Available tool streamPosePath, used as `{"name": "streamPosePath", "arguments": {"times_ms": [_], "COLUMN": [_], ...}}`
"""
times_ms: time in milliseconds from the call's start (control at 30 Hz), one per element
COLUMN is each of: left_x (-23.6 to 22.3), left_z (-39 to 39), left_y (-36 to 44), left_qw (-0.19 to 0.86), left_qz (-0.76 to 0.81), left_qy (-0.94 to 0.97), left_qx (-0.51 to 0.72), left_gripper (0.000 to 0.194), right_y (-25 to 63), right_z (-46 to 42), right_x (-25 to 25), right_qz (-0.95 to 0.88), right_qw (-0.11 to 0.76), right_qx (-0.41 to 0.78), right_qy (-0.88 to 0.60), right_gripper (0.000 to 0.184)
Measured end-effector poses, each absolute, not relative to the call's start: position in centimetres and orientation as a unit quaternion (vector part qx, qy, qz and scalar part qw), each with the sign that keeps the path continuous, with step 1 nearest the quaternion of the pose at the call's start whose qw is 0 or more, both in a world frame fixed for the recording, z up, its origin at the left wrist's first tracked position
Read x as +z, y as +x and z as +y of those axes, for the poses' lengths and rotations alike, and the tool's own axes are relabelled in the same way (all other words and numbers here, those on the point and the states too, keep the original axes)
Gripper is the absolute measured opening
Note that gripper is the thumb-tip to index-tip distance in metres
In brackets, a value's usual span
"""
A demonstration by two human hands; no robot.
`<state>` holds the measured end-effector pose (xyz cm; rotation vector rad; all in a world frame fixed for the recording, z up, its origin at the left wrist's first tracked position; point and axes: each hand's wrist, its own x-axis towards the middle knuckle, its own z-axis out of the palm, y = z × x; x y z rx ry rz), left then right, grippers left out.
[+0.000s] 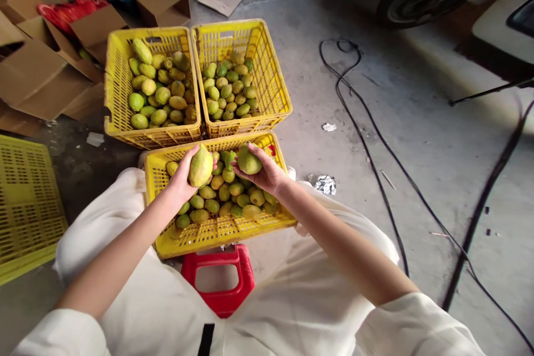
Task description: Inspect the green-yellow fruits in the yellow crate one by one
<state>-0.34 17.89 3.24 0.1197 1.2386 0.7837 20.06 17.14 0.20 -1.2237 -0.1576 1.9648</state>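
Note:
My left hand is closed round a large yellow-green lemon, held above the near yellow crate. In my right hand sits a rounder, greener lemon, with the thumb over its top. Below both hands, many green and yellow lemons lie in the near crate between my knees. Two more yellow crates stand behind it: the far left crate holds bigger, yellower fruit, and the far right crate holds smaller, greener fruit.
Opened cardboard boxes pile up at the left, above another yellow crate. A red plastic stool shows under me. Black cables run over the concrete floor at the right, near crumpled foil. A vehicle wheel stands behind.

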Motion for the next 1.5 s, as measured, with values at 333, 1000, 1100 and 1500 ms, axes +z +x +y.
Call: {"name": "streamPosePath", "arguments": {"times_ms": [333, 1000, 1100, 1500], "left_x": [3.7, 3.9, 3.6, 2.8], "left_z": [17.6, 18.1, 18.1, 17.5], "left_y": [0.0, -0.1, -0.2, 0.0], "left_qw": [0.732, 0.758, 0.757, 0.719], "left_qz": [0.562, 0.554, 0.557, 0.578], "left_qy": [0.060, 0.002, 0.007, 0.037], "left_qx": [0.380, 0.345, 0.342, 0.385], "left_gripper": [0.020, 0.039, 0.040, 0.013], "right_y": [19.8, 19.8, 19.9, 20.0], "right_z": [17.2, 17.3, 17.3, 17.3], "right_x": [0.2, 0.4, 0.3, 0.0], "right_qz": [-0.083, -0.069, -0.055, -0.057], "right_qw": [0.401, 0.387, 0.384, 0.425], "right_qx": [0.766, 0.771, 0.769, 0.754], "right_qy": [-0.495, -0.501, -0.509, -0.497], "right_gripper": [0.021, 0.013, 0.011, 0.011]}}
